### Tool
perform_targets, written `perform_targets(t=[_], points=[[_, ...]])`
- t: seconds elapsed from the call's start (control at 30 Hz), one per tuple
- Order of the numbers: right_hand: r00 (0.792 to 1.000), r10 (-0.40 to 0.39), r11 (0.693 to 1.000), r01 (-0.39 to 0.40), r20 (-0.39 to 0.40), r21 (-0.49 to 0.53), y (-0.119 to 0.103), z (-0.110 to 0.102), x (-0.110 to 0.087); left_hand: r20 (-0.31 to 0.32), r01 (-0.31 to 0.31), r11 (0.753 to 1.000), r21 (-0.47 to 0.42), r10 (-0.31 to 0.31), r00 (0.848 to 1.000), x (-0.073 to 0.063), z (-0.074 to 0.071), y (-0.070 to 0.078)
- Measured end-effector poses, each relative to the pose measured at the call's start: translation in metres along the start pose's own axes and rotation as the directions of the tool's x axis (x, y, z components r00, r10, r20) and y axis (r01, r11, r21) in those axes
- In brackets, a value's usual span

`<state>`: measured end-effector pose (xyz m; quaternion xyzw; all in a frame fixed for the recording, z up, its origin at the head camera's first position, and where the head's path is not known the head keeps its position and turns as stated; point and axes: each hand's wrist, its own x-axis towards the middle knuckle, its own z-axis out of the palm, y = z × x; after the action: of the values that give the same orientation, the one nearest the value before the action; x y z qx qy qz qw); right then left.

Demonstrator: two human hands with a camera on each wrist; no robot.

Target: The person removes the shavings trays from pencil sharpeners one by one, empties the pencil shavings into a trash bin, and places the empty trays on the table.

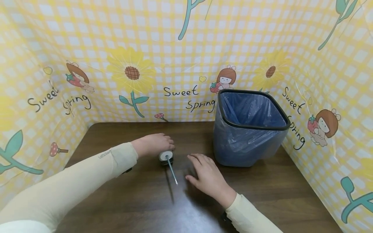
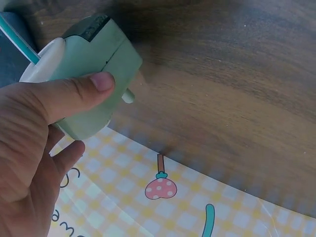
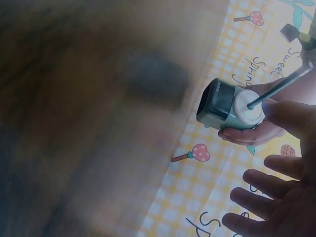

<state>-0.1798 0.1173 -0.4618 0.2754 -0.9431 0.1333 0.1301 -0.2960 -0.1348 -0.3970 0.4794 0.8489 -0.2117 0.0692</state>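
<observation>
My left hand (image 1: 155, 144) grips a green pencil sharpener (image 2: 98, 98) by its sides, the thumb lying along its body. It has a round white face (image 3: 245, 106), a dark see-through shavings drawer (image 3: 217, 98) and a small green knob (image 2: 128, 96). A teal pencil (image 1: 172, 170) is stuck in the white face, its free end pointing toward me. My right hand (image 1: 208, 176) is held to the right of the pencil, fingers spread and apart from one another, holding nothing. In the right wrist view its thumb overlaps the area beside the pencil.
A bin (image 1: 247, 142) lined with a blue bag and topped by a black rim stands on the brown wooden table (image 1: 125, 200), right behind my right hand. A yellow checked cloth (image 1: 175, 58) with printed flowers surrounds the table at the back and sides.
</observation>
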Motion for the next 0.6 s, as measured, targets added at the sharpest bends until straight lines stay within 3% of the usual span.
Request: perform_targets(t=[0.23,0.6], points=[[1.000,-0.006,1.000,0.006,-0.017,-0.003,0.001,0.000,0.000,-0.002,0.020,0.996,-0.088,-0.020,1.000,-0.008,-0.007,0.000],[0.999,-0.004,1.000,0.004,-0.032,0.007,0.002,0.001,0.001,-0.104,-0.016,0.977,-0.211,-0.006,0.995,-0.020,-0.008,-0.007]])
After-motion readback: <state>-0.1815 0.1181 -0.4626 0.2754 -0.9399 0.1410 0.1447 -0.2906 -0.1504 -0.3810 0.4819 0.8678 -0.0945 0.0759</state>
